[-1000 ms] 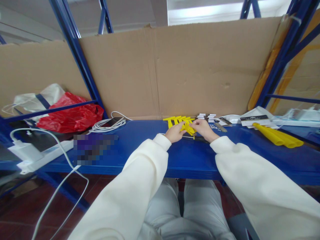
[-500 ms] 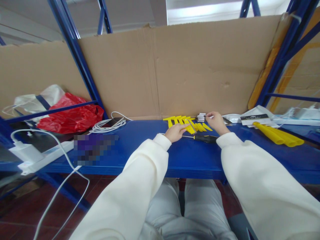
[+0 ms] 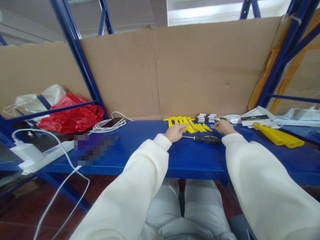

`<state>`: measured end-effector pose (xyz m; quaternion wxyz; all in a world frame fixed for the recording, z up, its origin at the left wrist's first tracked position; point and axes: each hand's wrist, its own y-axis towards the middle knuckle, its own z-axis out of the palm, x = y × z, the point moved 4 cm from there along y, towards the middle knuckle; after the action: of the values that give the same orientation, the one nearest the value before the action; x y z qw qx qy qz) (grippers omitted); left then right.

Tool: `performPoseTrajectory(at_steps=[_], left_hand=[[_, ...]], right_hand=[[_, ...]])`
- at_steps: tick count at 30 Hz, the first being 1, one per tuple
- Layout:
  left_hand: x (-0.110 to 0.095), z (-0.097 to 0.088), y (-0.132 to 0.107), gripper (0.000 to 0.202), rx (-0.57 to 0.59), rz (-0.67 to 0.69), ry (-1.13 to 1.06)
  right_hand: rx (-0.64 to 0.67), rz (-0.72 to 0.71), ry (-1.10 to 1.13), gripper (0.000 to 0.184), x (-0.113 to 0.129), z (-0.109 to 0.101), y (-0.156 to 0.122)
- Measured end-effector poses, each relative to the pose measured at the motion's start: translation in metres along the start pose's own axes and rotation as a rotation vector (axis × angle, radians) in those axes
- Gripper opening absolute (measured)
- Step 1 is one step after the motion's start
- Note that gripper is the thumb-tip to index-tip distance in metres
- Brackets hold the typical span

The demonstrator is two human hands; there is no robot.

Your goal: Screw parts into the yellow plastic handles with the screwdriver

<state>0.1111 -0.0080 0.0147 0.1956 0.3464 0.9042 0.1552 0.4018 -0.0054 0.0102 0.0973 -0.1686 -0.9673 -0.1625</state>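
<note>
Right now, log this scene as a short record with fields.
Surface: blue shelf, with a cardboard sheet standing behind it
Left hand: fingertips on the yellow plastic tools; grip unclear
Right hand: on the shelf beside the stack of black-and-white pieces; grip unclear
Screwdriver: lying on the shelf, on the near side of the hands
Far left: red bag, white cable

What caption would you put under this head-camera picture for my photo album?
At a blue shelf, the left hand touches yellow plastic tools; the right hand rests near a screwdriver.
</note>
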Motion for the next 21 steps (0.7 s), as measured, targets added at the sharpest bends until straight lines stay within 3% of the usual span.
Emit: performPoseTrajectory(at_steps=[13,17,21], left_hand=[[-0.008,-0.003,-0.003,0.042,0.06,0.034,-0.033],[-0.008,-0.002,-0.003,0.043,0.073,0.039,-0.03],[-0.009,0.001,0.0,0.044,0.081,0.016,-0.014]], right_hand=[[-0.057,-0.103,-0.089,0.017,0.016,0.0,-0.008],[-0.04,-0.122,-0.087,0.019,0.012,0.011,0.001],[-0.041,-0.054,0.021,0.024,0.001,0.026,0.019]])
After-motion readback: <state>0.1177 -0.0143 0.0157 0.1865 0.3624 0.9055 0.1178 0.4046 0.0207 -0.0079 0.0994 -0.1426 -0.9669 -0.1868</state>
